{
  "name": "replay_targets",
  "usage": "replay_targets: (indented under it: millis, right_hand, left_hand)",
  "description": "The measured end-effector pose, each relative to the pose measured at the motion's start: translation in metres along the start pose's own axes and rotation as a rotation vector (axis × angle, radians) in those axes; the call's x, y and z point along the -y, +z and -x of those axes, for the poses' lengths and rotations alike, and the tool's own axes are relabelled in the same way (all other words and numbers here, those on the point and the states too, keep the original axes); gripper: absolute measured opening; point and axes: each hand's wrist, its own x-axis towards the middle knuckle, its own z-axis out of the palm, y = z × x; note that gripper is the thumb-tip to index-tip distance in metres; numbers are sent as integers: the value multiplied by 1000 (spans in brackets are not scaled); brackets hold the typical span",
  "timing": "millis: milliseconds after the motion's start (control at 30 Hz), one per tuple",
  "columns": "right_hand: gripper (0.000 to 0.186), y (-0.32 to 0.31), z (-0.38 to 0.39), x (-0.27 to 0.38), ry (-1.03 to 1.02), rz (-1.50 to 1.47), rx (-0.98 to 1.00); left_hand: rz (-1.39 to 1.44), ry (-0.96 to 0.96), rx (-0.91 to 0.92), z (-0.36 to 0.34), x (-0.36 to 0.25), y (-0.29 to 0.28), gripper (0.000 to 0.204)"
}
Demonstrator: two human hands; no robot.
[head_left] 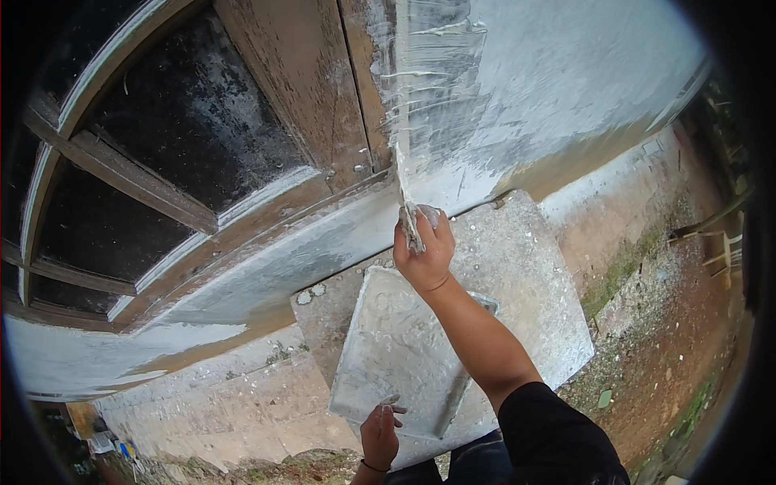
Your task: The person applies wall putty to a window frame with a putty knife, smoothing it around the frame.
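Observation:
My right hand (428, 249) is closed around a plaster-coated trowel (406, 190), its blade seen almost edge-on against the wall (533, 89) beside the wooden window frame (307, 73). Wet white plaster (436, 77) lies in ridged strokes along the wall's edge above the blade. Below my right forearm rests a shallow grey tray (396, 339) with whitish smears inside. My left hand (380, 432) hovers over the tray's near edge, smudged fingers apart, with nothing visible in it.
The tray lies on a speckled, plaster-spattered board (525, 275) close to the wall. Dark panes (194, 113) in weathered wooden bars fill the left. A pinkish ledge (226, 412) runs below the wall, and brown earth (671, 339) with moss lies at right.

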Motion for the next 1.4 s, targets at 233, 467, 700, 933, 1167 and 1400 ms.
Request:
replay_targets:
  millis: [233, 467, 700, 933, 1167, 1400]
  right_hand:
    - [24, -9, 5, -7, 89, -129, 30]
    - [23, -23, 10, -19, 142, -314, 103]
    - [23, -25, -10, -60, 138, -353, 78]
    - [22, -26, -27, -65, -57, -341, 57]
    - [24, -47, -32, -93, -95, -211, 22]
    - [23, -62, -28, -89, -42, -235, -90]
  left_hand:
    - [-21, -3, -6, -2, -11, 31, 34]
    - [-2, -33, -31, -8, -15, 59, 35]
    - [18, -31, -48, -17, -20, 92, 34]
    - [-52, -58, 29, -22, -9, 123, 33]
    - [-61, -53, 46, -24, -2, 131, 32]
    - [-48, -41, -10, -21, -6, 124, 26]
